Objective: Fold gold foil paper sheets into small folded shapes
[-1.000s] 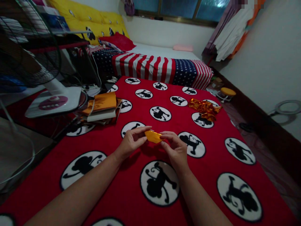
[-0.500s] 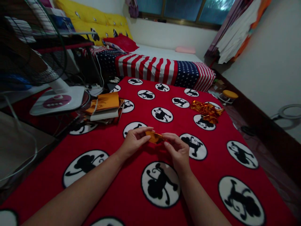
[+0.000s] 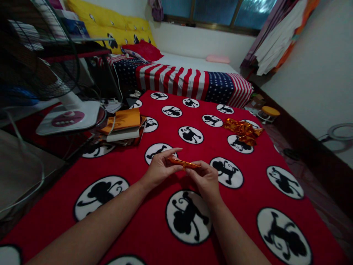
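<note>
Between my hands, above the red cloth (image 3: 220, 228) with black monkey figures in white circles, is a piece of shiny gold foil paper (image 3: 183, 162). It shows as a narrow folded strip, nearly edge-on. My left hand (image 3: 160, 167) pinches its left end, with the index finger stretched over the top and the thumb below. At the right end, my right hand (image 3: 205, 178) grips it between thumb and fingers. Several folded gold foil pieces (image 3: 242, 130) lie in a heap at the far right of the cloth. To the left rests a stack of orange paper sheets (image 3: 124, 120).
A fan (image 3: 67, 114) stands on the left by a small table with cables. Behind the cloth is a bed with a stars-and-stripes cover (image 3: 176, 79). A yellow-topped stool (image 3: 270, 111) and a cardboard box (image 3: 257, 101) sit at the right, near the wall.
The foil has tilted from showing a flat face to a thin edge. My right hand has shifted slightly down and left, and my left thumb has moved right along the foil.
</note>
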### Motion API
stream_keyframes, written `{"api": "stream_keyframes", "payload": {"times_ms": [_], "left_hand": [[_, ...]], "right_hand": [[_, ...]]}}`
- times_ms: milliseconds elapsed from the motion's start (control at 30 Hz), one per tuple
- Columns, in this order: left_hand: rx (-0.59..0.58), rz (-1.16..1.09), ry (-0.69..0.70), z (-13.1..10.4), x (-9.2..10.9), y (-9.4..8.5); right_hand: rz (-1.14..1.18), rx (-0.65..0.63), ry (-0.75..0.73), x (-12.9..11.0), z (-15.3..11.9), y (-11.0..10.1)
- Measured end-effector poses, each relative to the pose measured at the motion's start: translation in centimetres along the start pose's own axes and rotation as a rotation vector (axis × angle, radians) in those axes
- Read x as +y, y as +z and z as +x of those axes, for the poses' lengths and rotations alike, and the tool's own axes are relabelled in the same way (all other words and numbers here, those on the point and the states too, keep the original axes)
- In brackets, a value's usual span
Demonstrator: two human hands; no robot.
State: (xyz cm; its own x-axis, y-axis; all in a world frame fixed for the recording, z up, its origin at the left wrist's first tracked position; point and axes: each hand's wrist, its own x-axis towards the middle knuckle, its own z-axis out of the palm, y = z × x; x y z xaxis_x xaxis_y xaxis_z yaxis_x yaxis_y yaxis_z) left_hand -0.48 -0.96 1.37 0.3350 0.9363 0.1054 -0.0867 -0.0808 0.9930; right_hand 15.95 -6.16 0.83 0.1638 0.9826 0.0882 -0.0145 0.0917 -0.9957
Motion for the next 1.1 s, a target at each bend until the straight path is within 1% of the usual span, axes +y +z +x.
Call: {"api": "stream_keyframes", "payload": {"times_ms": [100,300,400,533,767,900,1000,1100], "left_hand": [[0.01,0.023,-0.027,0.1,-0.1,0.2],[0.03,-0.068,-0.164,0.0,-0.5,0.4],[0.019,-0.104,-0.189,0.0,-0.5,0.4],[-0.001,-0.132,-0.204,0.0,-0.3,0.3],[0.017,-0.138,-0.241,0.0,-0.5,0.2],[0.048,-0.116,-0.155,0.2,-0.6,0.0],[0.045,-0.09,-0.096,0.4,-0.5,-0.1],[0.045,-0.045,-0.065,0.4,-0.4,-0.2]], "right_hand": [[0.0,-0.002,0.025,-0.2,0.0,0.0],[0.055,-0.037,0.089,-0.2,0.2,0.0],[0.069,-0.058,0.125,-0.3,0.3,-0.1],[0.079,-0.053,0.142,-0.3,0.3,-0.2],[0.001,0.01,0.041,0.0,0.3,-0.4],[-0.062,0.008,-0.041,0.6,0.3,-0.6],[-0.104,-0.012,-0.121,0.9,0.4,-0.8],[-0.16,-0.019,-0.167,0.8,0.5,-0.8]]}}
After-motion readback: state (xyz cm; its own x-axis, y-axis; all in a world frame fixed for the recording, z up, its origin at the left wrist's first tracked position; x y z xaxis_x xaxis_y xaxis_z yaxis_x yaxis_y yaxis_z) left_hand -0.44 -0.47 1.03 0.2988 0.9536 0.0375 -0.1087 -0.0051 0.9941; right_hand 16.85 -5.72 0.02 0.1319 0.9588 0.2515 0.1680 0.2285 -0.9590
